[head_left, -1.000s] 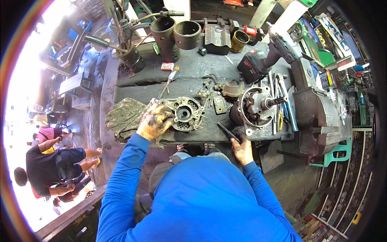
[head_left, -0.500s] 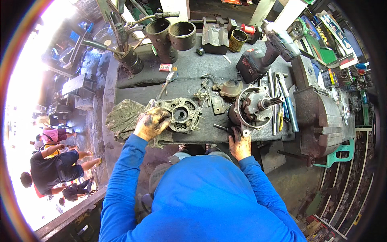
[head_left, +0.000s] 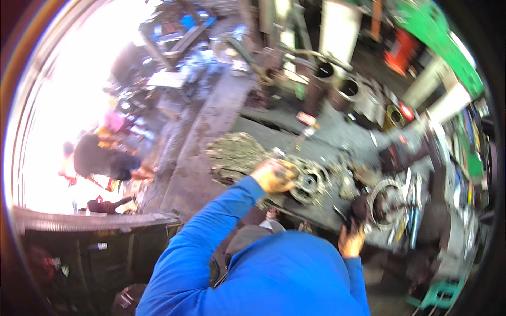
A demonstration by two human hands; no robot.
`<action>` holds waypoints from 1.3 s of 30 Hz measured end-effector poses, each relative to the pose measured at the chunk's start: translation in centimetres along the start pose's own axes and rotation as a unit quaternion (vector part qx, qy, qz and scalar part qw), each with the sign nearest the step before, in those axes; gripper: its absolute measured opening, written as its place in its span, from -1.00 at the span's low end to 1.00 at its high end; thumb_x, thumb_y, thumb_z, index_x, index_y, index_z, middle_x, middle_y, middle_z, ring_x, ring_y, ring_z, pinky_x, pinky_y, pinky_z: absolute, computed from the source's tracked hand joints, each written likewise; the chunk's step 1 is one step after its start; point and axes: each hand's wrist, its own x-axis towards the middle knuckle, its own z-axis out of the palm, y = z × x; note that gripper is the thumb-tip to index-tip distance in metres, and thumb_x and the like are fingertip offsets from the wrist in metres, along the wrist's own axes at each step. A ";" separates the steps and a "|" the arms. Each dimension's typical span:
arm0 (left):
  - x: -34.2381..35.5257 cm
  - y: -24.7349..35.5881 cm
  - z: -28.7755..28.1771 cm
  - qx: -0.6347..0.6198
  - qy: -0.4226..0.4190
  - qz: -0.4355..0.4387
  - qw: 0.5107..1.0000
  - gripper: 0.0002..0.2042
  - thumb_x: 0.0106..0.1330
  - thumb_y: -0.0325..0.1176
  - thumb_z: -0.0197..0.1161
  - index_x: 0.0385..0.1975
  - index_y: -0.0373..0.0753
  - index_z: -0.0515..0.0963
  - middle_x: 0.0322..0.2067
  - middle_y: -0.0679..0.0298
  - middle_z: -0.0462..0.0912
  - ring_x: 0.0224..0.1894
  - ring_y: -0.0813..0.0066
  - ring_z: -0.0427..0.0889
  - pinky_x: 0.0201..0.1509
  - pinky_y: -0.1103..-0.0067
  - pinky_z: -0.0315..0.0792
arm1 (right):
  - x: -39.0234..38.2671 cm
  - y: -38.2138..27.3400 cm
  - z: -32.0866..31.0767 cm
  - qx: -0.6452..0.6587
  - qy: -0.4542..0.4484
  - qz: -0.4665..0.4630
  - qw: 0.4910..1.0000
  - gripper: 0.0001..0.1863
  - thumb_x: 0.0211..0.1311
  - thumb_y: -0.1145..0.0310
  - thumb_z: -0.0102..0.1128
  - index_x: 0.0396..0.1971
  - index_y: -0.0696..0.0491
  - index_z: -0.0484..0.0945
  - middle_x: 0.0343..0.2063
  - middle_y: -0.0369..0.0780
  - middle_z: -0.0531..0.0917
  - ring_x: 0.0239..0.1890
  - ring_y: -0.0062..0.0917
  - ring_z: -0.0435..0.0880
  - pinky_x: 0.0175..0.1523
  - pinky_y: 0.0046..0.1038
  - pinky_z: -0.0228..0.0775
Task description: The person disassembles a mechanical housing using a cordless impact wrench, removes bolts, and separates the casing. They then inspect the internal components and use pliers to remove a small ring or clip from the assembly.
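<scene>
My left hand [head_left: 275, 176] is closed at the left edge of a round metal end housing [head_left: 310, 181], apparently from an alternator, with its fingers curled over the rim. A crumpled grey-green rag [head_left: 234, 152] lies just left of it. My right hand [head_left: 351, 239] is at the bench's front edge, closed round a dark rod-like tool [head_left: 340, 213] with a shiny tip; blur hides its exact kind. Beside that hand stands the other housing half [head_left: 373, 204], a ring with the rotor and shaft [head_left: 403, 205] in it. Smaller metal parts [head_left: 345, 181] lie between the two housings.
Metal cylinders [head_left: 345, 95] stand at the back of the bench, near a small red box [head_left: 306, 118]. A dark cordless driver [head_left: 395, 158] and hand tools [head_left: 415, 213] are at the right. Several people [head_left: 103, 155] are at the bright far left. A green stool [head_left: 441, 295] is lower right.
The view has swung left and tilted, so the bench sits further right and everything is smeared. Both hands stay by the same parts; the housings keep their places on the bench.
</scene>
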 end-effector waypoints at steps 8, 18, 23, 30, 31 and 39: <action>-0.2 0.4 2.3 0.029 -0.034 -0.089 0.995 -0.72 0.18 -0.07 0.36 -0.32 -0.15 0.61 -0.24 0.15 0.67 -0.17 0.10 0.71 -0.03 0.24 0.61 | 0.4 -0.2 -1.5 -0.022 -0.031 -0.039 0.999 -0.48 0.33 0.31 0.20 0.24 0.23 0.49 0.23 0.20 0.51 0.31 0.25 0.38 0.43 0.09 0.18; 0.1 0.5 2.3 0.029 -0.002 -0.058 0.998 -0.70 0.20 -0.05 0.35 -0.32 -0.16 0.57 -0.26 0.18 0.63 -0.16 0.10 0.68 -0.02 0.26 0.57 | 0.7 0.3 -1.4 -0.036 -0.060 -0.040 0.997 -0.46 0.36 0.29 0.13 0.26 0.26 0.46 0.23 0.26 0.48 0.31 0.26 0.36 0.46 0.11 0.12; -0.2 0.3 2.9 0.045 0.024 -0.054 0.997 -0.69 0.22 0.03 0.31 -0.30 -0.06 0.56 -0.21 0.24 0.61 -0.18 0.18 0.65 -0.01 0.30 0.55 | 0.7 0.3 -1.5 -0.030 -0.036 -0.074 0.996 -0.47 0.33 0.32 0.13 0.25 0.26 0.47 0.19 0.24 0.50 0.29 0.23 0.38 0.45 0.10 0.13; 0.0 0.5 2.7 0.053 -0.043 -0.115 0.991 -0.71 0.24 0.03 0.30 -0.28 -0.04 0.59 -0.20 0.26 0.62 -0.18 0.19 0.65 -0.01 0.31 0.55 | 0.8 0.3 -1.5 -0.024 -0.057 -0.047 0.997 -0.47 0.34 0.32 0.12 0.25 0.26 0.46 0.22 0.24 0.49 0.32 0.22 0.37 0.47 0.09 0.11; 0.1 0.5 2.6 0.052 -0.064 -0.121 0.989 -0.70 0.24 0.03 0.31 -0.27 -0.05 0.59 -0.20 0.26 0.62 -0.17 0.19 0.65 0.00 0.31 0.55 | 0.8 0.4 -1.4 -0.025 -0.055 -0.049 0.997 -0.47 0.34 0.31 0.12 0.25 0.27 0.46 0.22 0.24 0.49 0.32 0.22 0.37 0.48 0.10 0.11; -0.2 0.3 3.1 0.027 -0.010 -0.115 0.993 -0.67 0.19 0.00 0.35 -0.23 -0.11 0.62 -0.19 0.24 0.66 -0.13 0.12 0.69 0.00 0.24 0.57 | 0.6 1.9 -0.6 -0.042 -0.053 -0.073 0.995 -0.46 0.35 0.29 0.12 0.26 0.25 0.46 0.21 0.23 0.51 0.31 0.24 0.39 0.47 0.12 0.12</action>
